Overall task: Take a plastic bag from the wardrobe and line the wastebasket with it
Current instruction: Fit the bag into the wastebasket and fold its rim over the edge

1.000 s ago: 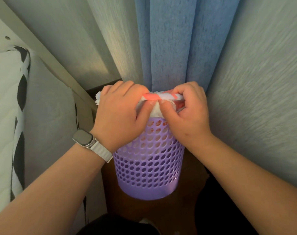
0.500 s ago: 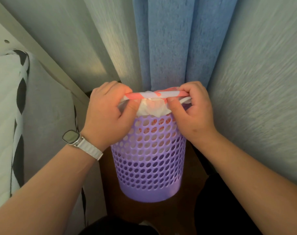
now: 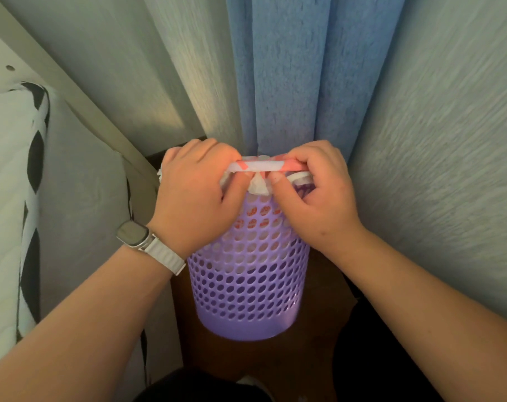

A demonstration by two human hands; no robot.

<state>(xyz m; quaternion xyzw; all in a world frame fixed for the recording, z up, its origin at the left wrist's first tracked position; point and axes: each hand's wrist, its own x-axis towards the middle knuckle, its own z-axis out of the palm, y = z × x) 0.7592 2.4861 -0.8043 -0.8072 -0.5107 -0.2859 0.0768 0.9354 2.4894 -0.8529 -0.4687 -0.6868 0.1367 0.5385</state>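
Purple perforated plastic wastebasket (image 3: 247,285) on the brown floor (image 3: 319,358), left hand (image 3: 195,195) and right hand (image 3: 319,192) both clenched on the white-and-red plastic bag (image 3: 261,166) at its rim.

Blue curtain (image 3: 290,71) (pleated), brown floor (image 3: 319,358)

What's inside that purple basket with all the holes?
Through the holes of the purple basket you can see white plastic bag with red print. Both hands, left hand and right hand, cover the rim, so whatever else lies inside is hidden.
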